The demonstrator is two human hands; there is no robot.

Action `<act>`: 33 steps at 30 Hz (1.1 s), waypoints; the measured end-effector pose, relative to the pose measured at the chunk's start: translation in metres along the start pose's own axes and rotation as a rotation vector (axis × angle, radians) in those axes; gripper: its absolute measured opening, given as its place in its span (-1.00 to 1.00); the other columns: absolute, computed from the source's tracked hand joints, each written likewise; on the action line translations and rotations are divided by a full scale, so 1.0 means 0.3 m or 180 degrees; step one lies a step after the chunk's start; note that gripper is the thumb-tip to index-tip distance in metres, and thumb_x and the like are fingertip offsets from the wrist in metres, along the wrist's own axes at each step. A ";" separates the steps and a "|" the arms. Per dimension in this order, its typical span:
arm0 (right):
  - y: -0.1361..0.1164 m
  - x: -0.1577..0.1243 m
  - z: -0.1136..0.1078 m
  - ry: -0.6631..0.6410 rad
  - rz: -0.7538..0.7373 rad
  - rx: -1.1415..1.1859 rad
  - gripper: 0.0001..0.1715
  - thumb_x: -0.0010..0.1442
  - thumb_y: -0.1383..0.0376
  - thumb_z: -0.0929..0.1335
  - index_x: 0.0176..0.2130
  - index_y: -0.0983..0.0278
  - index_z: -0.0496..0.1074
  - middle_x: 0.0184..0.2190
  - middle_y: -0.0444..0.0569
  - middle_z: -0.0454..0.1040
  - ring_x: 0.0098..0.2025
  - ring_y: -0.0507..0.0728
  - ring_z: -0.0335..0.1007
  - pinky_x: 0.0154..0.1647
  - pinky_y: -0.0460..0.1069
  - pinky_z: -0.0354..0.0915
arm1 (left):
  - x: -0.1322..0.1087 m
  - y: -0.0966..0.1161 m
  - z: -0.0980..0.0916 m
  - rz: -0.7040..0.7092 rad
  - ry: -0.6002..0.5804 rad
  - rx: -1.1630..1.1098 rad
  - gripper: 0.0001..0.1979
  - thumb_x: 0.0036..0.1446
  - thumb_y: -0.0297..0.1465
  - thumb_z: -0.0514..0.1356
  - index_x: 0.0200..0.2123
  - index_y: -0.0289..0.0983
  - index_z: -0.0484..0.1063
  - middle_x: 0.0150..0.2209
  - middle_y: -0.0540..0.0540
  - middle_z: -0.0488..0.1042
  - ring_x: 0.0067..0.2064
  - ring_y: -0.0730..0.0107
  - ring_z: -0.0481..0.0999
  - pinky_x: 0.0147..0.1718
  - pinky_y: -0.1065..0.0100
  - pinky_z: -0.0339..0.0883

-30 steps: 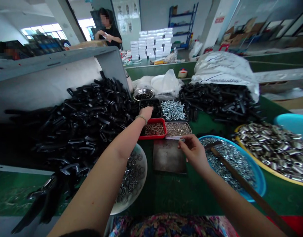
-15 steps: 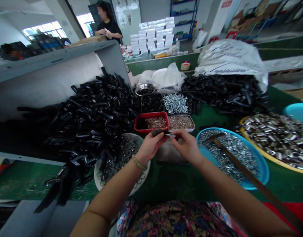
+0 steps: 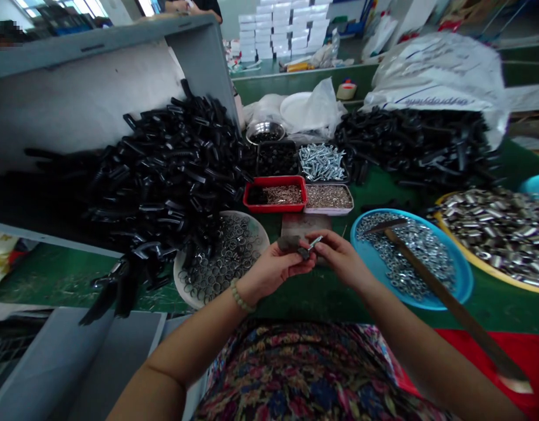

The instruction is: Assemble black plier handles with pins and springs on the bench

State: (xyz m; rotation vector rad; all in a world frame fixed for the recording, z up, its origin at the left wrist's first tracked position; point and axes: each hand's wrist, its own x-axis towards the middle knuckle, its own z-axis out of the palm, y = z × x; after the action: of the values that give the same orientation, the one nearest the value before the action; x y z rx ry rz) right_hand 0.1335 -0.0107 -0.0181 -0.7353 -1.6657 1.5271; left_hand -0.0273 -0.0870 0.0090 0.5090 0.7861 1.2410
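My left hand (image 3: pixel 280 266), with a beaded bracelet at the wrist, pinches a small dark part (image 3: pixel 289 243). Close on its right, my right hand (image 3: pixel 339 255) holds a silvery screw (image 3: pixel 314 242) between thumb and fingertips, its lower end at the dark part. Whether the two pieces are joined cannot be made out. Both hands are over a flat metal block (image 3: pixel 305 223). Behind them stand a red tray (image 3: pixel 247 204) of thin pins, a pale tray (image 3: pixel 330 211) of tiny pieces and a dark tray of screws (image 3: pixel 322 162).
Black parts (image 3: pixel 164 175) spill from a grey bin (image 3: pixel 203 52) at left. A white bowl (image 3: pixel 264 231) holds rings. At right, a hammer (image 3: pixel 445 295) lies across a blue basin (image 3: pixel 467 286), beside a yellow-rimmed basin (image 3: pixel 493 270) of metal sleeves. A person's hand (image 3: pixel 177 6) shows at the back.
The view has tipped downward. My hands have come nearer my body, and the screw, level before, now slants upward to the right beside the dark part.
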 end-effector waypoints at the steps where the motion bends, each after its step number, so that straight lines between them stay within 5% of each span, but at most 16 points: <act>1: 0.007 -0.008 0.011 -0.0080 0.0299 0.0235 -0.68 0.17 0.02 0.35 -0.31 0.23 0.36 -0.46 -0.14 0.41 -0.49 0.00 0.36 -0.45 -0.08 0.36 | -0.010 -0.013 -0.006 -0.0052 0.0016 -0.0030 -0.73 -0.06 -0.43 0.36 -0.23 -0.31 0.49 -0.31 -0.09 0.57 -0.32 0.44 0.57 -0.19 0.37 0.43; 4: 0.029 -0.035 0.045 0.0260 0.0596 0.0271 -0.66 0.19 -0.01 0.32 -0.30 0.21 0.31 -0.65 -0.25 0.28 -0.65 -0.02 0.21 -0.62 -0.12 0.22 | -0.019 -0.057 -0.028 0.0275 0.0392 0.0433 -0.78 0.02 -0.43 0.29 -0.21 -0.29 0.46 -0.30 -0.07 0.56 -0.31 0.44 0.56 -0.16 0.34 0.43; 8: 0.045 -0.083 0.090 0.0107 0.0282 -0.0727 -0.64 0.12 0.09 0.39 -0.11 0.18 0.37 -0.42 -0.12 0.47 -0.45 0.06 0.41 -0.46 -0.06 0.35 | -0.032 -0.070 -0.082 0.0919 0.0583 0.2582 -0.75 0.08 -0.48 0.20 -0.12 -0.28 0.43 -0.19 -0.13 0.56 -0.15 0.31 0.54 -0.03 0.25 0.37; 11: 0.057 -0.098 0.102 -0.0046 0.0355 -0.0715 -0.74 0.21 0.12 0.32 -0.15 0.19 0.39 -0.34 -0.07 0.51 -0.39 0.08 0.49 -0.32 -0.01 0.42 | -0.037 -0.009 -0.164 0.0983 0.0507 0.4079 -0.81 0.17 -0.43 0.15 -0.14 -0.29 0.46 -0.14 -0.19 0.54 -0.09 0.23 0.50 0.02 0.18 0.34; 16: 0.086 -0.089 0.084 0.0273 0.0281 -0.0246 -0.79 0.18 0.16 0.33 -0.19 0.20 0.34 -0.35 -0.09 0.50 -0.38 0.08 0.53 -0.27 0.00 0.46 | 0.030 0.120 -0.335 0.1143 0.1024 0.5893 -0.86 0.15 -0.46 0.13 -0.35 -0.29 0.51 -0.05 -0.21 0.47 0.04 0.10 0.35 0.12 0.08 0.22; 21: 0.061 -0.121 0.065 -0.0214 -0.0418 -0.1124 -0.80 0.25 0.35 0.25 -0.11 0.22 0.36 -0.23 -0.03 0.52 -0.24 0.06 0.52 -0.15 0.01 0.44 | 0.069 0.152 -0.317 0.1233 0.0887 0.5520 -0.90 0.06 -0.44 0.20 -0.49 -0.25 0.47 -0.19 -0.21 0.51 -0.05 0.11 0.43 0.07 0.13 0.25; 26: 0.008 -0.142 0.050 -0.0985 -0.1353 -0.1952 -0.68 0.27 0.44 0.20 -0.03 0.29 0.38 -0.13 0.06 0.50 -0.09 0.08 0.46 -0.08 -0.01 0.42 | 0.041 0.101 -0.159 0.0613 0.0438 0.3286 -0.83 0.00 -0.33 0.29 -0.33 -0.27 0.43 -0.36 -0.04 0.52 -0.30 0.33 0.51 -0.22 0.32 0.39; 29: 0.001 -0.143 0.009 -0.0615 -0.1498 -0.2174 -0.61 0.28 0.45 0.17 0.05 0.32 0.35 -0.09 0.11 0.50 -0.06 0.11 0.47 -0.07 0.01 0.43 | 0.051 0.052 -0.071 0.0247 0.0077 0.2252 -0.68 -0.09 -0.42 0.35 -0.22 -0.23 0.37 -0.37 0.01 0.53 -0.31 0.38 0.54 -0.27 0.39 0.40; 33: 0.011 -0.198 -0.107 -0.0049 -0.1363 -0.2149 -0.51 0.25 0.45 0.20 0.14 0.20 0.29 -0.02 0.03 0.49 0.01 0.14 0.45 0.02 0.05 0.41 | 0.146 -0.005 0.055 0.0166 -0.0382 0.2396 -0.64 -0.06 -0.44 0.34 -0.14 -0.18 0.40 -0.40 0.01 0.54 -0.34 0.35 0.55 -0.31 0.38 0.41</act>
State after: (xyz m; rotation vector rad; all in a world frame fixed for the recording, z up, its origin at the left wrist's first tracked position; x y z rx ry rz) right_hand 0.1931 -0.0409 -0.0296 -0.6344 -2.2012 0.6669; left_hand -0.0084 -0.0441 0.0077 1.2060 1.1370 0.9192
